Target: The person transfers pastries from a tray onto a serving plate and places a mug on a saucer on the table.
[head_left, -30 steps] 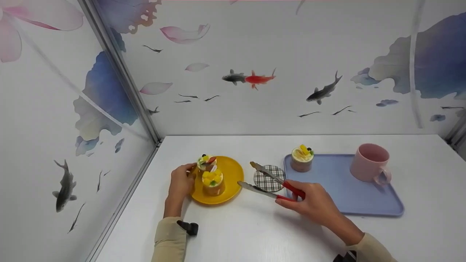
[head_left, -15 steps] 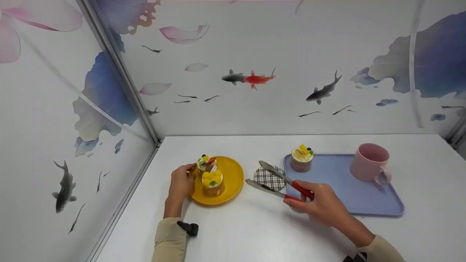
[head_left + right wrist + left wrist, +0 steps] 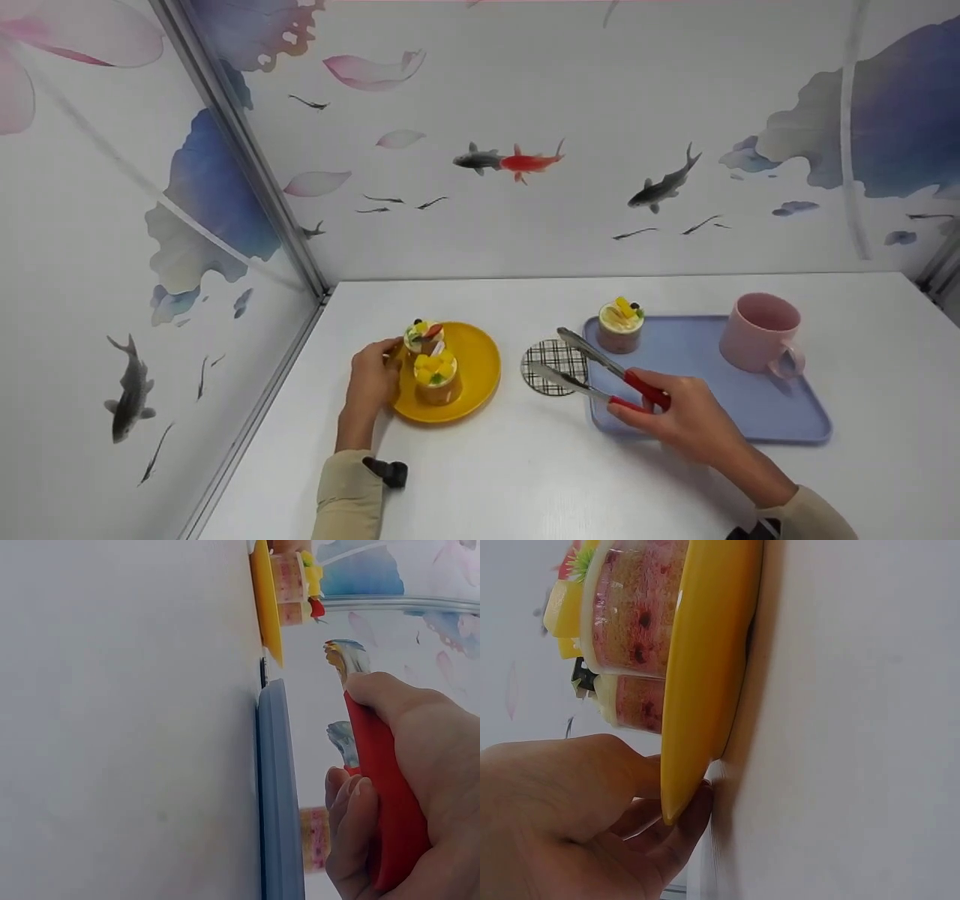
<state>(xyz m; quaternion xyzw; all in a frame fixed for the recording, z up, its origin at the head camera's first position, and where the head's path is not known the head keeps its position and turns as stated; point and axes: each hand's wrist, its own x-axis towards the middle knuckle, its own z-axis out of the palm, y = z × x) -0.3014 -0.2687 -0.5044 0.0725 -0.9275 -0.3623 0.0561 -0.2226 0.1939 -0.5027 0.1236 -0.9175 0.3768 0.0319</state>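
Note:
My left hand [image 3: 373, 375] grips the left rim of a yellow plate [image 3: 480, 367], thumb above and fingers beneath in the left wrist view. Two small cake cups stand on that plate: a mango-topped cup [image 3: 436, 381] in front and a fruit-topped cup [image 3: 421, 339] behind it. In my right hand [image 3: 694, 412] are metal tongs [image 3: 600, 360] with red handles. Their arms are spread with nothing between the tips, above a checked coaster [image 3: 541, 375] and the left edge of a blue tray [image 3: 720, 412]. A third cake cup [image 3: 621, 334] stands at the tray's back left corner.
A pink mug [image 3: 754, 337] stands at the tray's back right, its handle toward the front right. Behind the white table [image 3: 480, 480] rises a wall [image 3: 450, 240] painted with fish and petals; another wall [image 3: 67, 285] borders the left side.
My right hand has moved to the right with the spread tongs, from beside the plate to over the coaster and tray edge. The left hand and plate have stayed in place.

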